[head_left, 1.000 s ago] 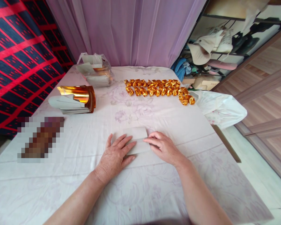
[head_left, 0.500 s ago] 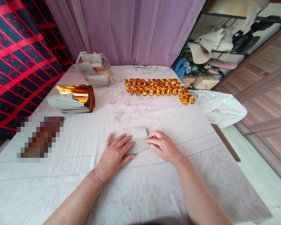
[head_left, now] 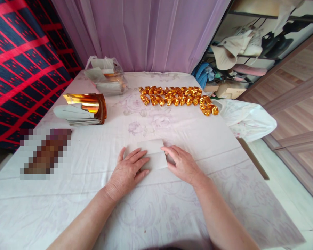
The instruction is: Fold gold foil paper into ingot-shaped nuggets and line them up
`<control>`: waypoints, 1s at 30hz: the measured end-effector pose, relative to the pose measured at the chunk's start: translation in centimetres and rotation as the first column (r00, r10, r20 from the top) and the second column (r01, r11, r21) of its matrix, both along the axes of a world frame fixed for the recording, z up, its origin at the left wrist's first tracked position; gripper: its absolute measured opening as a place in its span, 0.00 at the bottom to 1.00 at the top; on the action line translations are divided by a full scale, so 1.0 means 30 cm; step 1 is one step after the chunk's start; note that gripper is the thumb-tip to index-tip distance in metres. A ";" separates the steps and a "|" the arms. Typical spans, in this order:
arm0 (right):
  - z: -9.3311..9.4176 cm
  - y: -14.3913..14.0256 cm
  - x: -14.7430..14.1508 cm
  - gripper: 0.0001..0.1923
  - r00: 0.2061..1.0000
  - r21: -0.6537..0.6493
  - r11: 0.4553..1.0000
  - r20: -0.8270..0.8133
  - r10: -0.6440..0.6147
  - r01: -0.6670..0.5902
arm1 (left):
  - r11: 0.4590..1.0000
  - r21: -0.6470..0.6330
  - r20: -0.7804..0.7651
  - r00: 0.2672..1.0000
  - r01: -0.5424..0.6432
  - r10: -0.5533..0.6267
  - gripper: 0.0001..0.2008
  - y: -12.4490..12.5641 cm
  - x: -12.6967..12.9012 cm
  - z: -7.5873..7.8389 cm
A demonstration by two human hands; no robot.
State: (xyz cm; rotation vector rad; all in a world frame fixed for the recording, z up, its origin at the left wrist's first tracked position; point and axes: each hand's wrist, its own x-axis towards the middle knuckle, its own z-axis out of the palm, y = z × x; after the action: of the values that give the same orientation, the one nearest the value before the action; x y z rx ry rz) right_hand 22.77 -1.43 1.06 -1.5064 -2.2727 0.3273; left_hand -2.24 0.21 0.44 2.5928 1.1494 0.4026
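Note:
A small sheet of paper (head_left: 156,159), pale grey on its upper face and with a crosswise crease or folded edge, lies on the table in front of me. My left hand (head_left: 129,165) rests on its left side with the fingers spread and holds nothing. At the right edge is my right hand (head_left: 182,163). Its index fingertip touches the paper near the crease, and its thumb is apart, by the lower right corner. What the paper's underside looks like is hidden.
Folded gold foil pieces (head_left: 172,99) stand in rows at the back right. A stack of gold-and-white sheets (head_left: 86,111) is at the left, behind it a plastic bag of sheets (head_left: 106,78). A blurred patch (head_left: 47,152) covers something at left. A white bag (head_left: 247,118) hangs beyond the right edge.
My right hand has opened from a pinch at the paper's right edge, its thumb now lower and apart from the index finger. The left hand stays in place.

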 end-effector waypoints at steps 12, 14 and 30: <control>0.005 -0.004 0.009 0.19 0.998 -0.029 0.999 0.062 0.020 -0.019 | 1.000 0.016 0.051 0.999 -0.007 0.006 0.17 0.010 -0.009 -0.011; 0.006 -0.005 0.012 0.18 0.998 -0.029 0.999 0.064 0.023 -0.021 | 1.000 0.021 0.066 0.998 -0.017 0.015 0.14 0.015 -0.014 -0.013; -0.024 0.014 -0.020 0.13 0.981 0.044 0.986 -0.111 -0.157 0.163 | 0.990 -0.045 0.169 0.976 -0.131 0.137 0.11 0.043 0.008 0.003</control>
State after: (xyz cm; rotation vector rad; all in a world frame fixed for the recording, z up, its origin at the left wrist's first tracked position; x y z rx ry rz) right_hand 22.15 -1.00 0.34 -1.5930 -2.0465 0.2920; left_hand -1.99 1.51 0.52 2.4049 1.2617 0.6179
